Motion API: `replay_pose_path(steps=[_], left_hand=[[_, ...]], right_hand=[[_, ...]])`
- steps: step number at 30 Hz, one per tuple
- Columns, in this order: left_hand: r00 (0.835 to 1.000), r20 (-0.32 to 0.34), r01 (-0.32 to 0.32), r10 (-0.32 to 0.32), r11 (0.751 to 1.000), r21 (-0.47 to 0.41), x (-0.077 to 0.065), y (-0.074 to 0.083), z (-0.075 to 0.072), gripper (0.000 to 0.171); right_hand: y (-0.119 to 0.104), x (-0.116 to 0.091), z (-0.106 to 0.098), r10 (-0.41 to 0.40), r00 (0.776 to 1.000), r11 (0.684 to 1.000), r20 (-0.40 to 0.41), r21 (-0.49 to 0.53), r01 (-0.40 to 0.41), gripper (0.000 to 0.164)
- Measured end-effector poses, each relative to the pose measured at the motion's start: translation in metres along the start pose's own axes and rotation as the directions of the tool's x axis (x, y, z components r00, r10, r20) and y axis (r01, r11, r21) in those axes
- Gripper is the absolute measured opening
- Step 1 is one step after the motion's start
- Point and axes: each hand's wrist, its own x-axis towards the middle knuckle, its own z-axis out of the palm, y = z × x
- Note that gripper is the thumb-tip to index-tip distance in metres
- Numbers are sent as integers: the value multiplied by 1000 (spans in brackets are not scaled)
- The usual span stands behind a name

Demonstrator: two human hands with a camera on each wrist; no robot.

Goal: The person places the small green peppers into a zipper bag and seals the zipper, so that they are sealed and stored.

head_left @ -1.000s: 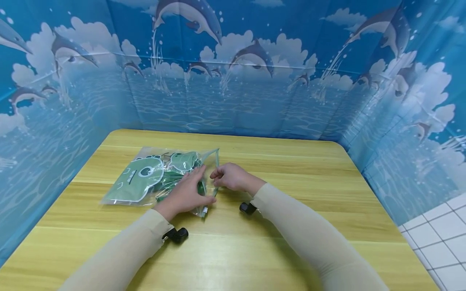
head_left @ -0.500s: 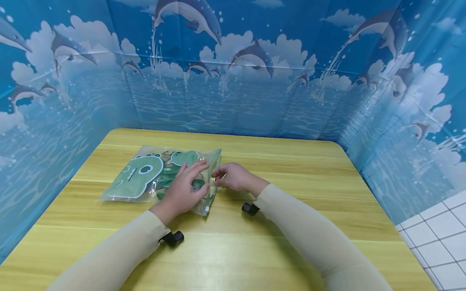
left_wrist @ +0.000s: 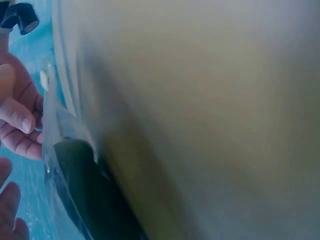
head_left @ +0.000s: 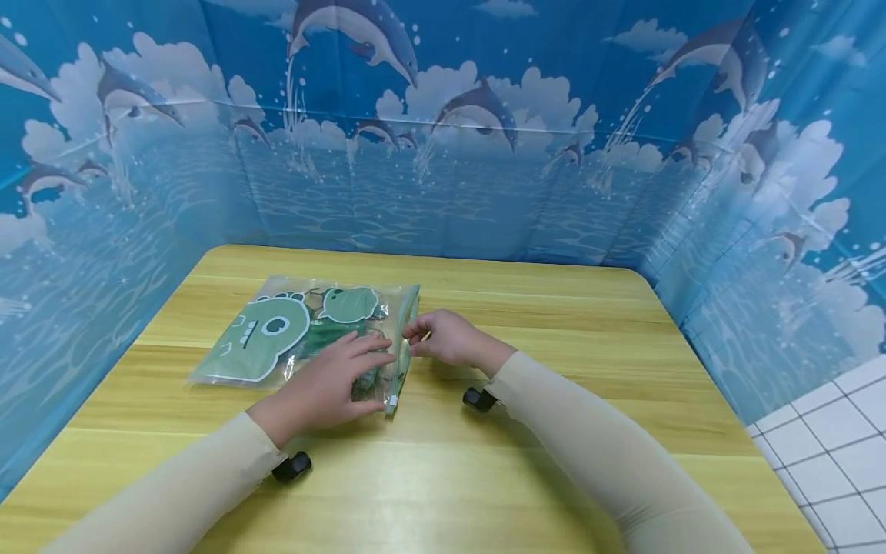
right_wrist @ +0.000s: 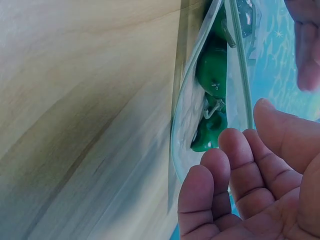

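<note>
A clear zip bag [head_left: 404,312] printed with a green cartoon dinosaur lies at the left of the table. Shiny green objects [right_wrist: 212,72] show through its gaping mouth in the right wrist view; their kind is unclear. My left hand [head_left: 332,381] is over the bag's near right part, fingers extended toward the zip edge and thumb near the white slider [head_left: 393,401]. At the mouth, my right hand [head_left: 450,338] has its fingers loosely bent. Its fingertips [right_wrist: 235,142] are right at the bag's edge, with the thumb [right_wrist: 280,127] apart from them.
The bag lies on a yellow wood-grain table [head_left: 554,338]. A blue dolphin-print curtain [head_left: 450,192] encloses the back and sides. White tiles [head_left: 837,446] show at the lower right. A small black camera [head_left: 479,398] is strapped at the right wrist, another [head_left: 292,466] at the left.
My left hand has drawn back toward the near left, uncovering more of the bag. The bag's mouth edge, raised earlier, lies lower. My right hand has shifted slightly right.
</note>
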Motion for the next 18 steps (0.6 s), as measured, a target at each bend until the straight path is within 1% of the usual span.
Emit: replay_pose_path(steps=[3, 6, 12, 18], left_hand=[[996, 88, -18, 14, 999, 46, -8, 0, -1, 69], [990, 140, -28, 17, 997, 76, -13, 0, 0, 66], [990, 141, -25, 9, 994, 109, -15, 0, 4, 59], [988, 157, -31, 13, 993, 116, -11, 1, 8, 52]], right_hand=[[-1, -1, 0, -13, 1000, 1000, -5, 3, 13, 32], [-2, -2, -1, -8, 1000, 1000, -5, 14, 8, 31], [-3, -5, 0, 18, 1000, 999, 2, 38, -18, 31], [-2, -6, 0, 12, 1000, 999, 4, 31, -12, 32]])
